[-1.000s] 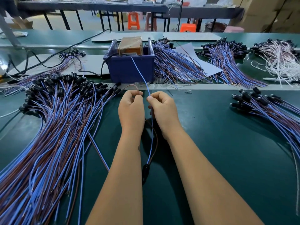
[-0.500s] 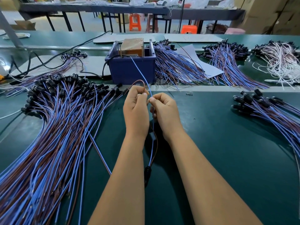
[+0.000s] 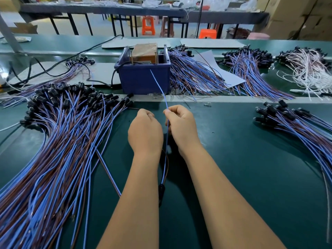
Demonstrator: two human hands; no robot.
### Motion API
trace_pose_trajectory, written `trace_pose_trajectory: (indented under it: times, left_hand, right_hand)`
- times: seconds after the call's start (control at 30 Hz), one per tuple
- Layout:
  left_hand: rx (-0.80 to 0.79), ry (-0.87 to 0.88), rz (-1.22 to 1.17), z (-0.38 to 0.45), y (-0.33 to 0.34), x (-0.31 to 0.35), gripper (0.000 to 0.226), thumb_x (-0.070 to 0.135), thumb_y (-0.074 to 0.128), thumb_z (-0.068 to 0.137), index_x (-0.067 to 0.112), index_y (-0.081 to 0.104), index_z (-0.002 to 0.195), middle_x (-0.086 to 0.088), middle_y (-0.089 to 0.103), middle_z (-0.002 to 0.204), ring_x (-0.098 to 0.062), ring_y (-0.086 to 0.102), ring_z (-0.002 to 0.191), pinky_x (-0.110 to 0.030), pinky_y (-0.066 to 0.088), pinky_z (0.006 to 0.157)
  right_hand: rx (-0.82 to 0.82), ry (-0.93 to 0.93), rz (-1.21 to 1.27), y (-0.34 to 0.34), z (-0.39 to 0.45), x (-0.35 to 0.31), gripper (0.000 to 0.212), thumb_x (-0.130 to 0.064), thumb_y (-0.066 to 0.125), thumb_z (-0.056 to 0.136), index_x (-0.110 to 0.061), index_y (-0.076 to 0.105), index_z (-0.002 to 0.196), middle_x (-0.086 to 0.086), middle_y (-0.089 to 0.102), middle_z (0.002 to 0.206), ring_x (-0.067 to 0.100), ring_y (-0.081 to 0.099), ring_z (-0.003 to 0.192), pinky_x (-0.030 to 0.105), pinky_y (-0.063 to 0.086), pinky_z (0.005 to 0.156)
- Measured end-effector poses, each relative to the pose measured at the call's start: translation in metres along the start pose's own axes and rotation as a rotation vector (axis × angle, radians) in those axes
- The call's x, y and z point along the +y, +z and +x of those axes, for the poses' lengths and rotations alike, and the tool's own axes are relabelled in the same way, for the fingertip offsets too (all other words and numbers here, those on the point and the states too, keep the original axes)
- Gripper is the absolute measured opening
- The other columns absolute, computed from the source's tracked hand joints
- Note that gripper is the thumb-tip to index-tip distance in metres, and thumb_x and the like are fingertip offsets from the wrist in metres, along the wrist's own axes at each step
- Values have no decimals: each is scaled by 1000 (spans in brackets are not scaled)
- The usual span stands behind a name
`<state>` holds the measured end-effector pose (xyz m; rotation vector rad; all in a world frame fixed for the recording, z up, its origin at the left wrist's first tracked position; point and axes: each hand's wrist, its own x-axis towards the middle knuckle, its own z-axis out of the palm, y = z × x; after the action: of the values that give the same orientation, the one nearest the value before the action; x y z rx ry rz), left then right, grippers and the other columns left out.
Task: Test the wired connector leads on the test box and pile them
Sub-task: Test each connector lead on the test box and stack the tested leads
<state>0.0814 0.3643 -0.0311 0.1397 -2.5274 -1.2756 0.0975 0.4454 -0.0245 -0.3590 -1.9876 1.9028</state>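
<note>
Hands parted: left hand [image 3: 145,131] curled, contents unclear; right hand [image 3: 181,125] pinches one blue wire [image 3: 159,86].

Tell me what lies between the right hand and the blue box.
In the head view, only the blue wire pinched by the right hand spans toward the blue box, crossing the pale conveyor edge strip.

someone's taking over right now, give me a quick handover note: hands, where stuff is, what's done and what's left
Right hand pinches the blue wire of one lead; its free end points up toward the test box.
Left hand is curled, apparently on that lead's brown wire, though the grip is hidden.
The lead's black connector hangs between the forearms.
Big pile lies on the left, smaller pile on the right; which is tested cannot be told.
Left: touch this lead to the box, pile it, continue.
</note>
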Motion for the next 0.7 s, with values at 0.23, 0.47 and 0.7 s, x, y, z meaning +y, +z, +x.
trace_pose_trajectory:
  times: [0.23,0.47,0.7]
  left_hand:
    - [-179,85,219,1,-2,4,35,36,47,99,18,57,70,6,56,67,-23,49,71,-29,26,51]
    - [-173,191,-383,0,-3,10,26,21,57,96,30,64,73,16,62,62,-1,53,57,-20,41,57]
    - [-112,-26,-614,6,-4,2,19,25,47,103,26,60,89,8,45,66,-11,40,60,-37,42,61]
  right_hand:
    - [39,4,41,1,1,-1,19,-10,53,96,-18,55,80,-5,53,61,4,49,53,26,43,62]
    - [75,42,130,-3,0,-4,14,-7,48,97,-17,53,89,0,54,64,8,47,52,21,39,51]
    - [64,47,161,-5,-4,-7,14,-8,45,99,-16,51,90,3,54,61,9,45,50,16,38,44]
